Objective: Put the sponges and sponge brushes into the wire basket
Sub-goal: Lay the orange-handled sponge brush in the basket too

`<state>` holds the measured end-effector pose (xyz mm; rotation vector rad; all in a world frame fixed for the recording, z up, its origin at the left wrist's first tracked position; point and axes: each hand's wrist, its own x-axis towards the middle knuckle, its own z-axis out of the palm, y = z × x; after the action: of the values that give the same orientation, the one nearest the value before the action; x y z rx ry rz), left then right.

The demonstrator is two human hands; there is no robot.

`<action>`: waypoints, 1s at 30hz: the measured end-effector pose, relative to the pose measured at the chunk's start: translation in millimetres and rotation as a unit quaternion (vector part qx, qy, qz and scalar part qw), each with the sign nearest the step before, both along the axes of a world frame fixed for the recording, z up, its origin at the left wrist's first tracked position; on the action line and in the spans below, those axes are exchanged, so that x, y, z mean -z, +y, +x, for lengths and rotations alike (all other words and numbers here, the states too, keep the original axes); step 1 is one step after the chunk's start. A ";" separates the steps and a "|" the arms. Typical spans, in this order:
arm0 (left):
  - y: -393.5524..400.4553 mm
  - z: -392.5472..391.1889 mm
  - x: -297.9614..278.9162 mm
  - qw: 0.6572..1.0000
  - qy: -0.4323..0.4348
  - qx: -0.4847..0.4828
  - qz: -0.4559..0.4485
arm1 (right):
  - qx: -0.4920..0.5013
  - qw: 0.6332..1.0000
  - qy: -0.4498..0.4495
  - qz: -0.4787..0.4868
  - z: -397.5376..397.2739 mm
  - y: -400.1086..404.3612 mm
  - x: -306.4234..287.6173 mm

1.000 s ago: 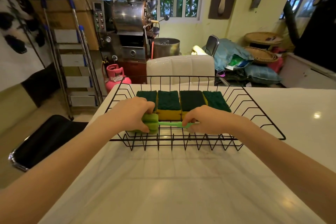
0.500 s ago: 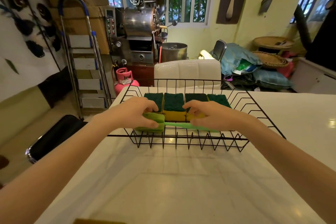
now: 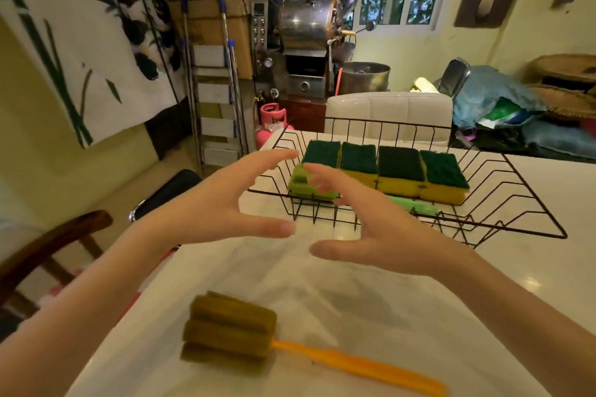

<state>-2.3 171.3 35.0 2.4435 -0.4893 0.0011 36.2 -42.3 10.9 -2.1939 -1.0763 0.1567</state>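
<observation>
A black wire basket (image 3: 532, 203) stands on the white table. Inside it, several green-and-yellow sponges (image 3: 400, 171) lie in a row along the back. A green sponge brush (image 3: 306, 185) lies in front of them, its handle pointing right. My left hand (image 3: 219, 206) and my right hand (image 3: 371, 229) hover open and empty just in front of the basket, fingers spread, touching nothing. Near me on the table lies a brown sponge brush (image 3: 229, 329) with an orange handle, head to the left.
The white table (image 3: 322, 306) reaches to my near edge. A wooden chair (image 3: 48, 248) and a black seat stand to the left. A white chair back (image 3: 387, 113), a ladder, a pink gas cylinder and a metal machine sit behind the table.
Both hands have let go of the green sponge brush, which now lies in the basket, and pulled back towards me. The view tilted down, bringing the brown sponge brush into sight.
</observation>
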 end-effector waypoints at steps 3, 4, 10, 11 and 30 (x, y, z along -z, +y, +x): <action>8.4 -22.2 12.0 1.000 0.031 0.002 -0.006 | -0.039 0.998 0.027 -0.046 -12.9 1.2 8.2; 11.1 -29.2 16.5 0.999 0.045 0.002 -0.006 | -0.048 0.996 0.038 -0.061 -17.1 0.8 11.3; 20.3 -59.9 41.3 0.983 0.169 0.040 0.059 | -0.085 0.982 0.056 -0.160 -35.3 -6.8 26.8; 20.6 -63.0 44.1 0.980 0.181 0.045 0.074 | -0.092 0.979 0.040 -0.175 -37.3 -8.6 28.0; -0.2 -35.1 40.5 0.976 0.170 0.092 0.098 | -0.043 0.967 0.014 -0.251 -47.6 -38.0 24.8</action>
<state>-37.4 171.1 -5.5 2.5065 -0.5806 -0.5575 -11.4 -80.3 -13.9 -2.5757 -1.2166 0.5513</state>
